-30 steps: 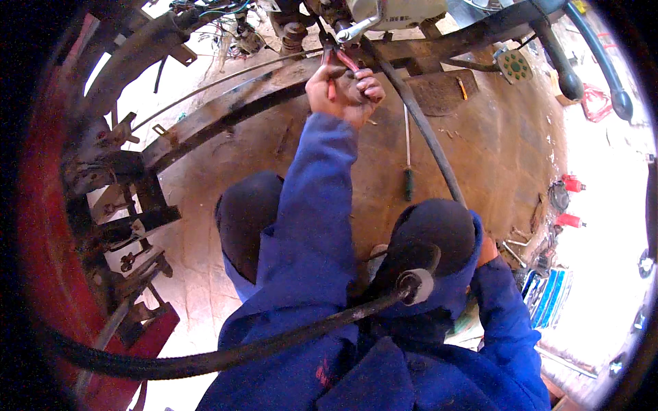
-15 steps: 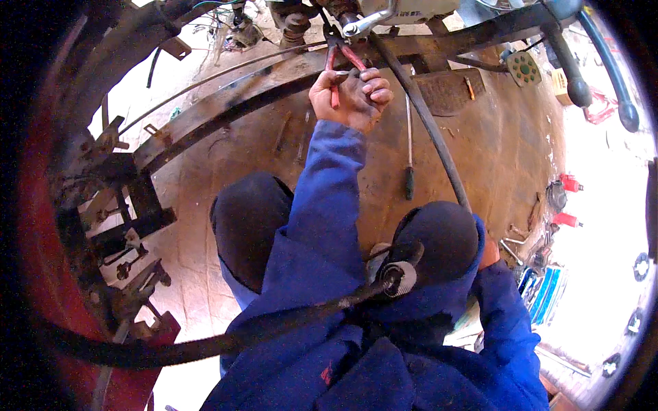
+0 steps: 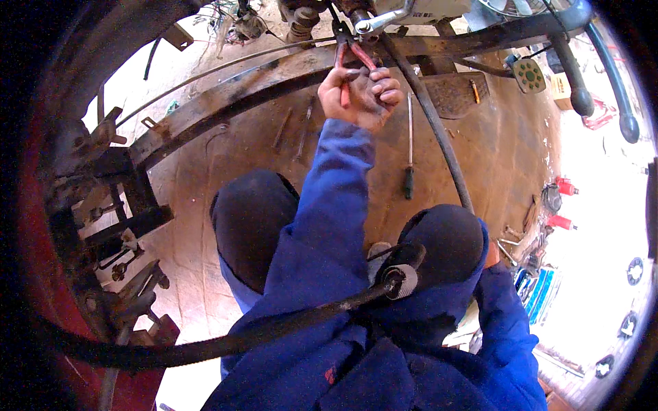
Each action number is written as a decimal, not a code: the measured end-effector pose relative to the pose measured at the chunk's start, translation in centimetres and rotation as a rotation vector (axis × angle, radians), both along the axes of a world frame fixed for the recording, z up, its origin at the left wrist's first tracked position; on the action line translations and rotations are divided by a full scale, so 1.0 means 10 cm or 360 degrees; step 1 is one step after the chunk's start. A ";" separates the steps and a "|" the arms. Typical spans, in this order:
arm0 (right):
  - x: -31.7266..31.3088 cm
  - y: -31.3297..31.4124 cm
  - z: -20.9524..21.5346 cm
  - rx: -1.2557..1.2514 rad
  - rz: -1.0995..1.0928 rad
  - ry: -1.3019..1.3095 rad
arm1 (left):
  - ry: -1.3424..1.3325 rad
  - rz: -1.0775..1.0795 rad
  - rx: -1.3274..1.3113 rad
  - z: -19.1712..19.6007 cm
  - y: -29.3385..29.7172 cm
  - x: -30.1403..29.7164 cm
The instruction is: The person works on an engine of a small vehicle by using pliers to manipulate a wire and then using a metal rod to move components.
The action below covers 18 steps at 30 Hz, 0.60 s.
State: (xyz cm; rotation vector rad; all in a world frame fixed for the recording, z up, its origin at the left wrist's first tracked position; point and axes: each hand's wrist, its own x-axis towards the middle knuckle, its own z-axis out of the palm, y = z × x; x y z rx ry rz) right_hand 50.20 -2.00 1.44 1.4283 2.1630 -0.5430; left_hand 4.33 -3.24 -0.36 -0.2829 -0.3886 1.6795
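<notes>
My left hand [image 3: 360,99] reaches forward, closed around the red-handled pliers [image 3: 359,55]. The pliers' dark jaws are up against dark parts under the machine, beside a chrome wrench-like tool [image 3: 387,19]. Down beside my right knee is my right hand [image 3: 492,255], mostly hidden behind the knee, its fingers out of sight. A long black hose or bar [image 3: 433,120] slants from the machine parts down to that knee; whether the right hand touches it cannot be told.
A rusty frame rail [image 3: 233,96] crosses ahead of me. A long screwdriver [image 3: 409,181] lies on the brown floor covering. To the right are a pedal [image 3: 528,75], red objects [image 3: 561,222] and blue-and-white packets [image 3: 541,294]. A thick dark hose [image 3: 226,348] crosses near my lap.
The view has shifted slightly, so the left hand and pliers appear a little farther right. My left hand keeps its hold on the pliers; the right hand stays beside the knee.
</notes>
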 end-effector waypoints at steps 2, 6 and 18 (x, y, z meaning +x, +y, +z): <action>-0.05 -0.02 0.02 0.0049 0.0059 0.0053 | 0.0251 0.0037 -0.0353 0.03 0.08 0.00; 0.04 -0.05 -0.05 0.0231 0.0283 0.0424 | 0.0242 -0.0008 -0.0354 0.05 0.13 0.02; -0.16 -0.10 0.08 0.0146 0.0061 0.0317 | 0.0196 0.0023 -0.0224 -0.03 0.07 0.01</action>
